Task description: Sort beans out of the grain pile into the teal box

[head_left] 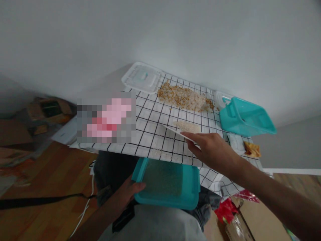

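Observation:
My left hand (pixel 131 190) grips the left side of a teal plastic bin (pixel 195 189), held below the table's front edge at my lap. Pale grain seems to cover its bottom. My right hand (pixel 210 147) pinches a thin white card (pixel 172 129), tilted over the black-and-white checked tablecloth (pixel 149 115). Just beyond the card lies a small heap of pale grains (pixel 188 126). A thin scatter of pale grains (pixel 160 154) lies between the card and the front edge. Farther back spreads a larger pile of mixed golden and whitish grains (pixel 184 97).
A clear plastic lid (pixel 135 78) rests at the back left. A second teal bin (pixel 230 122) stands at the right, beside a white packet (pixel 236 143) and a crumpled orange-yellow wrapper (pixel 252 149). Pink and red things (pixel 114 113) at the left are blurred out. Cardboard boxes (pixel 15 135) sit lower left.

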`<state>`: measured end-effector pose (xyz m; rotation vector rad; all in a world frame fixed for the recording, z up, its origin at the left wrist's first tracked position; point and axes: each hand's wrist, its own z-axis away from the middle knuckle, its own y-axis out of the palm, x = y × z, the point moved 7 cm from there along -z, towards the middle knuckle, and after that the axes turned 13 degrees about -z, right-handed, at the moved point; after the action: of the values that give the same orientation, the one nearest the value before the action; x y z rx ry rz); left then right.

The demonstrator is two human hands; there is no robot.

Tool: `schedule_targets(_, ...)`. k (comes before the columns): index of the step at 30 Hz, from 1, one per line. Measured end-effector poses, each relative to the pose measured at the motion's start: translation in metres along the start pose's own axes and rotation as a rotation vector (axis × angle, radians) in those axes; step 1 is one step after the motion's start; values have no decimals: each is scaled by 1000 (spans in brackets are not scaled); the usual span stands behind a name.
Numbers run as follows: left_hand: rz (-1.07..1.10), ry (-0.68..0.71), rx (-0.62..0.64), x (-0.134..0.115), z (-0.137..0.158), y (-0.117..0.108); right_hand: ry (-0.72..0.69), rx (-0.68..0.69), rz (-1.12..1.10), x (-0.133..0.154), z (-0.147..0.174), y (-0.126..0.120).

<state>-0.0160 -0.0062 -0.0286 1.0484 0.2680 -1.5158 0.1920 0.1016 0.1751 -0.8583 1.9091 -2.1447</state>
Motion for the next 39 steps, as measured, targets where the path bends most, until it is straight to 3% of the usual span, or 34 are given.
schedule_targets(14, 90, 12, 40, -10, -4, -5, -221, 133, 1, 52, 34, 25)
schedule_targets(19, 48, 22, 36, -12, -4, -7, -389, 121, 8, 52, 48, 22)
schedule_targets(25, 41, -32, 45, -5, -4, -9, -461, 114, -30, 46, 65, 20)
schedule_targets(28, 37, -39, 26, -5, -4, -10, -417, 95, -70, 34, 71, 10)
schedule_targets(33, -16, -45, 4, -9, -5, -4, -130, -5, -115, -3, 84, -10)
schedule_targets(39, 2, -11, 84, -4, -13, 18, -54, 5, -43, -11, 85, 4)
